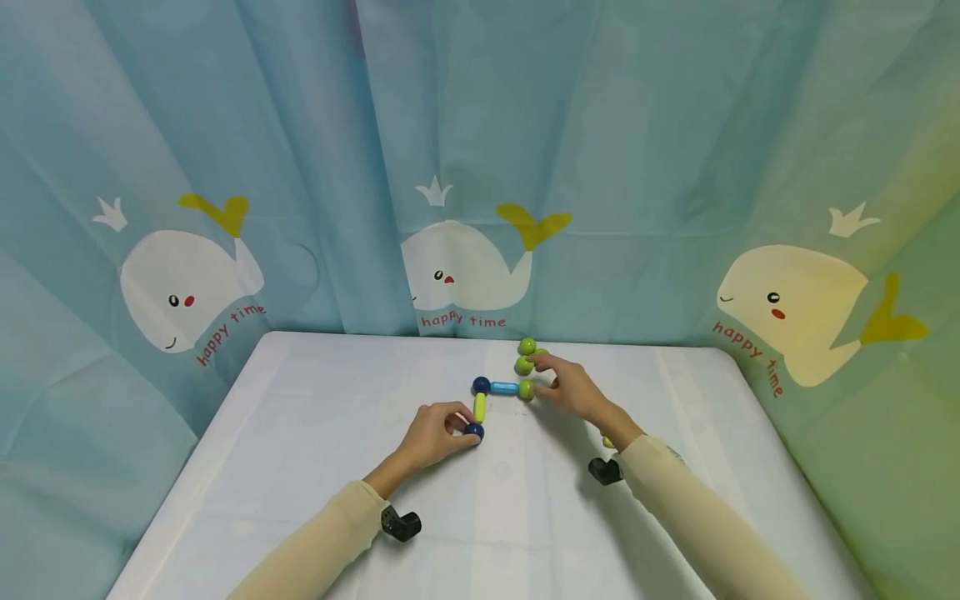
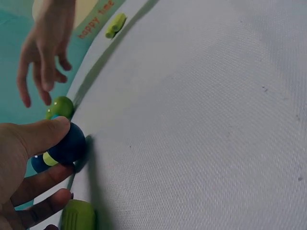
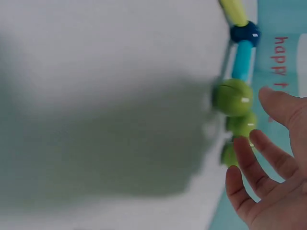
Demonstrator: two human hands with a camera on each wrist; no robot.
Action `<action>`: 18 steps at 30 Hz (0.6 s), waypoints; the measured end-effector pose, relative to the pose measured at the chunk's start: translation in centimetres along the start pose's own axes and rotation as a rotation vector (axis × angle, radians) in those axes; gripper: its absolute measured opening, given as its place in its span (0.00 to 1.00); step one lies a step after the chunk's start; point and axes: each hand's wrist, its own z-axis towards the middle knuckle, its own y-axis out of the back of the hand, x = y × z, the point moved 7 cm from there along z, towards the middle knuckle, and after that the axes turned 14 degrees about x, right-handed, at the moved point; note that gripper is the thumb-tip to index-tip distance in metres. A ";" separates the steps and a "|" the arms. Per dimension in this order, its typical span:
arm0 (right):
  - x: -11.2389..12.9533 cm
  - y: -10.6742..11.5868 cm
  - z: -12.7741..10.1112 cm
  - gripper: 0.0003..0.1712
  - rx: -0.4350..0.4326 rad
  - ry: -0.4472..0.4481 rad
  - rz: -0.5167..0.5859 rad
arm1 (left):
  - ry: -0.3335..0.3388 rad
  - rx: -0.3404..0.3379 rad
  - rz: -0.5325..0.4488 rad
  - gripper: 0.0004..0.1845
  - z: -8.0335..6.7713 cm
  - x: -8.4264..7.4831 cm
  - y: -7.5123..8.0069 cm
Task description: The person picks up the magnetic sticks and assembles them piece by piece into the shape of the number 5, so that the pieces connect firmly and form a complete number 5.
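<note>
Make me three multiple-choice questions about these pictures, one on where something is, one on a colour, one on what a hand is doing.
1. Where does the chain of rods and balls lie?
A. on the white table
B. on the floor
C. on a shelf
2. What colour is the ball at the left hand?
A. red
B. dark blue
C. white
3. How are the right hand's fingers?
A. clenched in a fist
B. spread, mostly straight
C. out of sight
Answers: 1 A, the head view shows it on the white table. 2 B, the left wrist view shows thumb and fingers round a dark blue ball. 3 B, the right wrist view shows open fingers beside the green balls.
</note>
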 end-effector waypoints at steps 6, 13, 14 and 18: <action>2.3 1.5 0.6 0.29 0.079 0.046 -0.053 | 0.005 -0.012 0.012 0.13 0.0 0.1 -0.1; 4.3 0.7 1.6 0.25 0.220 0.101 -0.011 | 0.023 -0.022 0.004 0.13 -0.2 0.1 -0.1; 4.6 0.5 1.8 0.25 0.243 0.113 -0.005 | 0.025 -0.024 0.001 0.13 -0.2 0.2 -0.1; 5.7 -0.6 2.4 0.25 0.333 0.152 0.016 | 0.018 -0.030 -0.003 0.12 -0.2 0.3 -0.2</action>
